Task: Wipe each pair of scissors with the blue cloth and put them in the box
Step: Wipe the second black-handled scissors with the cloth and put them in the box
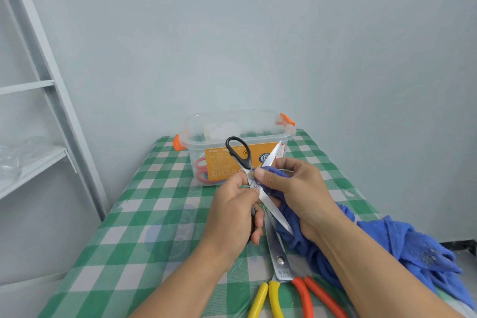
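The tabletop (144, 227), covered in green-and-white check, carries all the task items. A shelf unit (33, 162) stands to its left.

**Positions**
- The blue cloth (402, 248) lies bunched at the right edge of the tabletop. One end is drawn up into the right hand (296, 188).
- The box (201, 144) is transparent, has orange latches and no lid, and stands at the far end of the tabletop.
- The right hand's fingers are curled around the cloth. The thumb presses a fold of it onto the black-handled scissors (273, 208) near the pivot.
- The left hand (232, 217) is clenched on the lower handle of the scissors, which are held above the tabletop with the blades spread wide.

**Step in hand: wiping (judgement)**
1. Hold the handle firmly so the open blades cannot swing shut on the cloth hand.
2. Draw the cloth from the pivot toward the tip, along the flat and spine of the blade, never across the edge.
3. Keep the cloth thick between thumb and steel.
4. Wipe both faces of each blade, then the pivot.
5. Close the blades before lowering the pair into the box.

**Count**
- Cloth: one.
- Box: one.
- Scissors in hand: one pair.
- Scissors in the box: one red-handled pair (201, 170), seen through the wall.
- Scissors on the tabletop near the person: a yellow-handled pair (273, 299) and an orange-handled pair (305, 297). They overlap and only one pivot shows, so this is judged to be two pairs.
- Total: four pairs, three not yet boxed
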Available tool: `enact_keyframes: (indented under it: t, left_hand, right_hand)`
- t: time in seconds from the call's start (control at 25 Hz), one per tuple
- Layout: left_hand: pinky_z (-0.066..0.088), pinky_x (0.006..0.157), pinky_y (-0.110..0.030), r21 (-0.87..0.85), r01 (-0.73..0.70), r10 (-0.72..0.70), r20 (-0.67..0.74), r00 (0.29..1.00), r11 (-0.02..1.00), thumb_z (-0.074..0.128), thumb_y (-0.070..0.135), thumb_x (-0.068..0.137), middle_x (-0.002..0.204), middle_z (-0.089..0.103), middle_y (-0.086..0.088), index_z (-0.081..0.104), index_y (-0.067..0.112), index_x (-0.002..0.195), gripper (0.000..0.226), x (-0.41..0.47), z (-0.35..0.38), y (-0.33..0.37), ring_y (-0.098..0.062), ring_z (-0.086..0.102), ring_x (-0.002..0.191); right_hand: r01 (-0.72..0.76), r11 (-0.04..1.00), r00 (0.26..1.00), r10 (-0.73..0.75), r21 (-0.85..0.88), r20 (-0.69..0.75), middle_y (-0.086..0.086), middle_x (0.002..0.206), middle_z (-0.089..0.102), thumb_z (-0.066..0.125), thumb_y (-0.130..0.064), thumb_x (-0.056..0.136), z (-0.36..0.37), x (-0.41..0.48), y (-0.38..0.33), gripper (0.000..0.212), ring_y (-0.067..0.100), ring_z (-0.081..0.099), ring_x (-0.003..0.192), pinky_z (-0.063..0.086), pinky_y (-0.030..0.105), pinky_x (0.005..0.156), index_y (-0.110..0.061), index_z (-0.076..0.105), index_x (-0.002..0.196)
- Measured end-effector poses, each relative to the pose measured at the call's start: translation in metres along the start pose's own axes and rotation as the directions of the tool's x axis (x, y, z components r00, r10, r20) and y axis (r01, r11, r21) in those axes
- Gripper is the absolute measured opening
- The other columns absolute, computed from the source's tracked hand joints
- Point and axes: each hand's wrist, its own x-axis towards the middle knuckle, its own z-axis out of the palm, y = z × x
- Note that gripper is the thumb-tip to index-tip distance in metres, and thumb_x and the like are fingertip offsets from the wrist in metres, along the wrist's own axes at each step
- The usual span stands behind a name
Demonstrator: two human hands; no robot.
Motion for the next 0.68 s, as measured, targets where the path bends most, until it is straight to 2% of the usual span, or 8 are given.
enact_keyframes:
  t: [0.08, 0.16, 0.28, 0.4, 0.48, 0.56, 0.6, 0.68]
  left_hand:
    - [0.027, 0.041, -0.030, 0.049, -0.034, 0.035, -0.008, 0.999, 0.998, 0.042, 0.003, 0.099, 0.054, 0.043, -0.017, 0.040, -0.005, 0.094, 0.009, 0.000, 0.001, 0.000, -0.022, 0.034, 0.038]
    - [0.028, 0.040, -0.029, 0.116, -0.078, 0.080, -0.017, 0.997, 0.990, 0.041, 0.002, 0.099, 0.057, 0.044, -0.017, 0.035, 0.000, 0.088, 0.013, -0.001, 0.004, -0.002, -0.022, 0.035, 0.038]
    - [0.032, 0.043, -0.029, 0.233, -0.142, 0.143, 0.012, 0.990, 0.962, 0.042, 0.004, 0.099, 0.052, 0.048, -0.011, 0.040, 0.011, 0.083, 0.018, -0.005, 0.006, -0.006, -0.024, 0.039, 0.037]
    - [0.032, 0.043, -0.030, 0.243, -0.138, 0.135, 0.029, 0.990, 0.960, 0.041, 0.003, 0.100, 0.052, 0.048, -0.010, 0.041, 0.005, 0.087, 0.013, -0.004, 0.007, -0.006, -0.024, 0.039, 0.036]
    - [0.030, 0.040, -0.027, 0.199, -0.109, 0.104, 0.032, 0.994, 0.974, 0.040, 0.001, 0.100, 0.053, 0.047, -0.012, 0.040, 0.003, 0.088, 0.012, -0.004, 0.007, -0.005, -0.023, 0.037, 0.036]
    - [0.029, 0.038, -0.025, 0.162, -0.084, 0.080, 0.031, 0.996, 0.983, 0.039, 0.000, 0.100, 0.054, 0.045, -0.015, 0.040, 0.001, 0.090, 0.011, -0.003, 0.007, -0.004, -0.022, 0.036, 0.036]
    - [0.028, 0.038, -0.024, 0.140, -0.071, 0.069, 0.023, 0.997, 0.988, 0.039, 0.000, 0.100, 0.055, 0.045, -0.015, 0.039, 0.000, 0.090, 0.010, -0.002, 0.006, -0.004, -0.022, 0.036, 0.037]
    - [0.028, 0.037, -0.024, 0.111, -0.056, 0.055, 0.010, 0.998, 0.992, 0.039, 0.000, 0.100, 0.055, 0.045, -0.016, 0.040, -0.002, 0.093, 0.008, 0.000, 0.005, -0.004, -0.023, 0.035, 0.036]
  right_hand:
    - [0.016, 0.998, 0.999, -0.013, 0.057, -0.051, 0.013, 0.068, 0.069, 0.078, -0.010, 0.085, 0.001, -0.001, -0.003, 0.020, 0.020, 0.063, 0.055, 0.053, 0.027, 0.051, 0.002, 0.065, 0.094]
    - [0.040, 0.999, 0.995, -0.038, 0.021, -0.089, 0.013, 0.062, 0.064, 0.074, -0.020, 0.090, 0.002, -0.001, -0.005, 0.023, 0.021, 0.058, 0.049, 0.049, 0.027, 0.047, 0.000, 0.065, 0.085]
    - [0.027, 0.999, 0.987, -0.033, -0.041, -0.154, 0.017, 0.058, 0.063, 0.065, -0.037, 0.096, 0.000, -0.002, -0.010, 0.044, 0.024, 0.058, 0.046, 0.049, 0.029, 0.046, -0.003, 0.061, 0.070]
    - [-0.014, 0.999, 0.984, 0.007, -0.038, -0.177, 0.019, 0.058, 0.062, 0.062, -0.047, 0.096, -0.002, -0.003, -0.012, 0.056, 0.025, 0.057, 0.045, 0.049, 0.029, 0.045, 0.001, 0.062, 0.068]
    - [-0.018, 1.000, 0.986, 0.020, 0.009, -0.164, 0.019, 0.061, 0.063, 0.067, -0.045, 0.093, -0.005, 0.000, -0.009, 0.051, 0.027, 0.059, 0.050, 0.051, 0.031, 0.049, 0.001, 0.063, 0.071]
    - [-0.009, 0.999, 0.992, 0.016, 0.053, -0.122, 0.018, 0.069, 0.065, 0.077, -0.035, 0.085, -0.007, 0.003, -0.004, 0.036, 0.030, 0.063, 0.061, 0.056, 0.036, 0.058, 0.000, 0.067, 0.081]
    - [-0.006, 0.997, 0.995, 0.013, 0.078, -0.096, 0.017, 0.072, 0.066, 0.081, -0.028, 0.080, -0.007, 0.004, -0.002, 0.033, 0.030, 0.063, 0.062, 0.056, 0.036, 0.059, 0.001, 0.067, 0.087]
    - [-0.024, 0.993, 0.999, 0.028, 0.119, -0.035, 0.015, 0.074, 0.067, 0.084, -0.012, 0.072, -0.005, 0.003, -0.001, 0.040, 0.024, 0.061, 0.055, 0.052, 0.030, 0.050, 0.004, 0.063, 0.100]
